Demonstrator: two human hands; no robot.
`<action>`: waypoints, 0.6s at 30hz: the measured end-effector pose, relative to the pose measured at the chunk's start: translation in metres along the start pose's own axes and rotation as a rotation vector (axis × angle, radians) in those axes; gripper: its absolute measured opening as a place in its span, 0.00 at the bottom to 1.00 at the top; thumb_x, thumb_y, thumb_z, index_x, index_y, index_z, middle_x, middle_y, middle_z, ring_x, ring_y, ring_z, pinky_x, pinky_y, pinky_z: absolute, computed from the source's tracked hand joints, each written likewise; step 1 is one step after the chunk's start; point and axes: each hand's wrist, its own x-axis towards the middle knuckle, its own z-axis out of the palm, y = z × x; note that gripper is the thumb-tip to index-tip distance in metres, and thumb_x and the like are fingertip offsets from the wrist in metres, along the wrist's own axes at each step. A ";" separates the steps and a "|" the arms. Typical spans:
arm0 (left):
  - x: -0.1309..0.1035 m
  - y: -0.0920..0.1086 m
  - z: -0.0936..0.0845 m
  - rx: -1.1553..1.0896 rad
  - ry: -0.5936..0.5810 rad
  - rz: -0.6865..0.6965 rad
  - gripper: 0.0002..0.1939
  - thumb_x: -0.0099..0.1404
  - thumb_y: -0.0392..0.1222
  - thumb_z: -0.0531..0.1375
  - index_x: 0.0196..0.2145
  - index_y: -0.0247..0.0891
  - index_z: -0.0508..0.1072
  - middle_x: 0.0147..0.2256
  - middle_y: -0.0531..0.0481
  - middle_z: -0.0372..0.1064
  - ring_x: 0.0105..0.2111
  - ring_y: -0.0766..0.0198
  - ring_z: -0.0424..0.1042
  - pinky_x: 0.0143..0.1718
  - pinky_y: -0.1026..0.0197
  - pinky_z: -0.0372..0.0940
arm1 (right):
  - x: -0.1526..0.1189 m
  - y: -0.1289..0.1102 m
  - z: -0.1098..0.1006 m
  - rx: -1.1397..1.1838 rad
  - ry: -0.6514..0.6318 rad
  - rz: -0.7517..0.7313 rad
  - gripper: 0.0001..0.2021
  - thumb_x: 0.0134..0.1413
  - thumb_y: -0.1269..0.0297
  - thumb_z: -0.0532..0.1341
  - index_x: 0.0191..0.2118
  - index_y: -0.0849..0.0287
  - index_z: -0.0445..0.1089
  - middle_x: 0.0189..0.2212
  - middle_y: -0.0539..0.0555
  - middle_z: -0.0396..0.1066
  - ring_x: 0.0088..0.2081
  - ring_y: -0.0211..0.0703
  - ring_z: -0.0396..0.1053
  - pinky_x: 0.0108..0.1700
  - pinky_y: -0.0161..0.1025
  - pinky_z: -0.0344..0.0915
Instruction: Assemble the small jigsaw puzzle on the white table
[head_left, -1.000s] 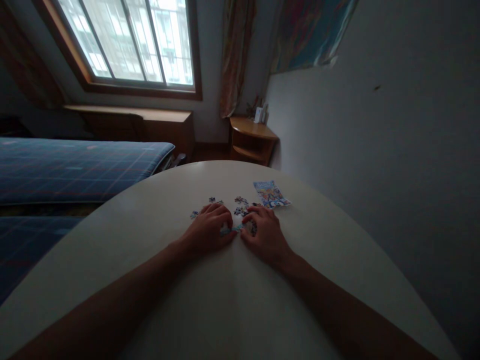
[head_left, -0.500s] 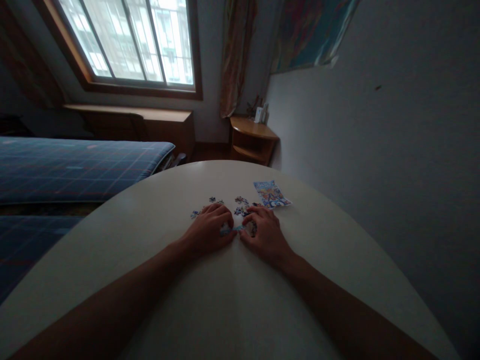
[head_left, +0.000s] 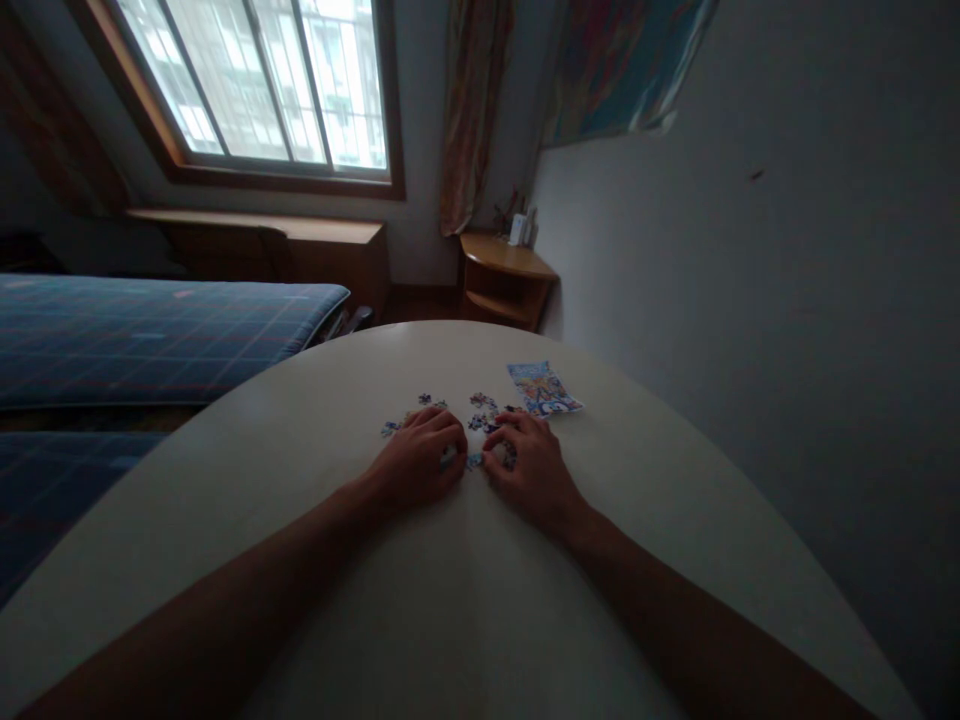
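Observation:
A small light-blue puzzle piece (head_left: 474, 461) lies on the white table between my two thumbs. My left hand (head_left: 424, 455) rests on the table with its fingers curled and the thumb pressed to the left side of that piece. From the right, my right hand (head_left: 529, 465) curves in, its thumb at the piece's other side and its fingers arched over more pieces. Loose puzzle pieces (head_left: 480, 422) are scattered just beyond both hands, some partly covered by the fingers. A printed picture sheet (head_left: 544, 388) with a blue cartoon design lies past my right hand.
The round white table (head_left: 337, 580) fills the foreground. A bed with a blue plaid mattress (head_left: 165, 335) stands on the left. Beyond are a wooden corner shelf (head_left: 510, 255), a low desk (head_left: 330, 230) and a window. A wall (head_left: 735, 330) runs along the right.
My thumbs have drawn slightly apart, so more of the light-blue piece shows between them. The arms, the other pieces and the sheet stay in place.

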 end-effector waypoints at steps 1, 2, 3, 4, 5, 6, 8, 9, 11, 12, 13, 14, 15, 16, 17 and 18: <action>0.000 0.000 0.000 -0.002 -0.002 -0.001 0.03 0.63 0.34 0.58 0.34 0.40 0.71 0.40 0.47 0.72 0.45 0.53 0.67 0.51 0.49 0.62 | 0.000 0.000 0.000 -0.002 -0.002 0.000 0.04 0.52 0.65 0.64 0.35 0.55 0.75 0.52 0.58 0.70 0.61 0.55 0.58 0.64 0.56 0.51; 0.000 0.000 0.000 -0.003 -0.005 -0.003 0.03 0.63 0.34 0.58 0.34 0.40 0.71 0.40 0.47 0.72 0.45 0.53 0.67 0.51 0.48 0.62 | 0.000 -0.001 -0.001 -0.004 -0.003 0.001 0.03 0.52 0.65 0.64 0.34 0.55 0.75 0.52 0.57 0.70 0.61 0.55 0.58 0.64 0.56 0.51; 0.000 0.000 0.000 -0.005 -0.008 -0.003 0.03 0.63 0.34 0.58 0.34 0.40 0.71 0.40 0.47 0.72 0.45 0.53 0.67 0.51 0.48 0.62 | 0.000 -0.001 -0.001 -0.005 -0.003 0.005 0.03 0.52 0.65 0.65 0.34 0.55 0.75 0.52 0.57 0.70 0.61 0.55 0.58 0.64 0.56 0.52; 0.000 0.001 -0.001 -0.006 -0.010 -0.003 0.03 0.63 0.34 0.59 0.34 0.40 0.71 0.40 0.47 0.72 0.46 0.54 0.67 0.52 0.49 0.62 | 0.000 -0.001 -0.001 -0.007 -0.004 0.010 0.03 0.52 0.65 0.65 0.34 0.56 0.75 0.52 0.57 0.70 0.61 0.56 0.58 0.64 0.56 0.52; 0.001 0.001 -0.001 -0.008 -0.011 -0.002 0.03 0.63 0.34 0.59 0.34 0.40 0.71 0.40 0.47 0.72 0.46 0.54 0.67 0.52 0.49 0.62 | 0.000 -0.001 -0.001 -0.009 -0.004 0.016 0.03 0.51 0.65 0.65 0.34 0.56 0.75 0.52 0.57 0.70 0.61 0.56 0.59 0.64 0.56 0.52; 0.001 0.001 -0.001 -0.008 -0.010 0.000 0.03 0.63 0.34 0.59 0.34 0.40 0.71 0.40 0.47 0.72 0.45 0.54 0.67 0.52 0.49 0.62 | 0.000 -0.001 -0.001 -0.011 -0.003 0.020 0.03 0.51 0.66 0.65 0.33 0.56 0.75 0.52 0.57 0.70 0.61 0.56 0.59 0.64 0.56 0.52; 0.001 0.002 -0.002 -0.011 -0.006 0.004 0.03 0.63 0.34 0.59 0.34 0.40 0.71 0.40 0.47 0.72 0.45 0.54 0.67 0.52 0.49 0.62 | 0.000 -0.001 0.000 -0.012 0.001 0.019 0.02 0.50 0.66 0.65 0.32 0.56 0.75 0.52 0.58 0.70 0.61 0.56 0.59 0.63 0.56 0.53; 0.001 0.002 -0.002 -0.013 -0.006 0.003 0.03 0.63 0.34 0.59 0.34 0.40 0.71 0.40 0.47 0.72 0.45 0.54 0.67 0.52 0.49 0.62 | 0.000 0.000 0.000 -0.012 0.004 0.015 0.02 0.50 0.66 0.65 0.32 0.56 0.74 0.52 0.58 0.70 0.60 0.56 0.59 0.63 0.56 0.53; 0.001 0.002 -0.002 -0.014 -0.008 0.000 0.03 0.63 0.34 0.58 0.34 0.40 0.71 0.40 0.46 0.72 0.45 0.54 0.67 0.52 0.49 0.62 | 0.000 0.000 0.000 -0.010 0.010 0.008 0.02 0.49 0.66 0.65 0.32 0.56 0.74 0.51 0.58 0.71 0.60 0.56 0.59 0.63 0.56 0.53; 0.001 0.002 -0.002 -0.014 -0.007 -0.002 0.03 0.63 0.35 0.58 0.34 0.40 0.71 0.40 0.46 0.72 0.45 0.54 0.67 0.52 0.49 0.62 | 0.000 0.000 0.000 -0.010 0.010 0.008 0.03 0.49 0.66 0.65 0.32 0.56 0.74 0.51 0.58 0.70 0.60 0.56 0.59 0.63 0.56 0.53; 0.001 0.002 -0.002 -0.012 -0.007 -0.003 0.02 0.63 0.35 0.59 0.34 0.40 0.71 0.40 0.47 0.72 0.45 0.54 0.67 0.52 0.48 0.62 | 0.000 0.000 0.000 -0.009 0.007 0.008 0.03 0.49 0.66 0.65 0.32 0.56 0.75 0.52 0.58 0.70 0.60 0.56 0.59 0.63 0.56 0.53; 0.000 0.001 -0.002 -0.010 -0.008 -0.004 0.02 0.63 0.35 0.59 0.34 0.40 0.71 0.40 0.47 0.72 0.45 0.54 0.67 0.52 0.48 0.62 | 0.000 0.000 0.000 -0.008 0.005 0.009 0.03 0.49 0.66 0.65 0.32 0.56 0.75 0.52 0.58 0.70 0.61 0.56 0.59 0.63 0.56 0.52; 0.000 0.001 -0.001 -0.008 -0.009 -0.005 0.02 0.63 0.35 0.59 0.34 0.40 0.71 0.40 0.47 0.72 0.45 0.54 0.67 0.52 0.48 0.62 | 0.000 -0.001 -0.001 -0.005 0.001 0.010 0.03 0.49 0.66 0.65 0.32 0.56 0.75 0.52 0.58 0.70 0.61 0.56 0.59 0.63 0.56 0.52; 0.000 0.001 -0.001 -0.007 -0.010 -0.008 0.02 0.63 0.35 0.59 0.34 0.40 0.71 0.40 0.47 0.72 0.45 0.53 0.67 0.52 0.48 0.62 | 0.000 -0.001 -0.001 -0.001 -0.002 0.012 0.03 0.49 0.66 0.66 0.32 0.56 0.75 0.52 0.58 0.70 0.61 0.56 0.59 0.63 0.56 0.52; 0.000 0.000 -0.001 -0.005 -0.011 -0.011 0.02 0.63 0.35 0.59 0.34 0.40 0.71 0.40 0.47 0.72 0.46 0.53 0.67 0.52 0.48 0.62 | 0.000 -0.001 -0.001 0.008 -0.005 0.014 0.02 0.49 0.66 0.66 0.32 0.56 0.75 0.52 0.57 0.70 0.61 0.56 0.59 0.63 0.56 0.52; 0.000 0.000 0.000 -0.005 -0.009 -0.013 0.02 0.64 0.36 0.59 0.34 0.40 0.71 0.40 0.47 0.72 0.46 0.53 0.67 0.52 0.48 0.62 | 0.001 -0.001 -0.002 0.020 -0.003 0.013 0.02 0.50 0.65 0.66 0.31 0.56 0.75 0.52 0.57 0.70 0.60 0.56 0.60 0.63 0.56 0.52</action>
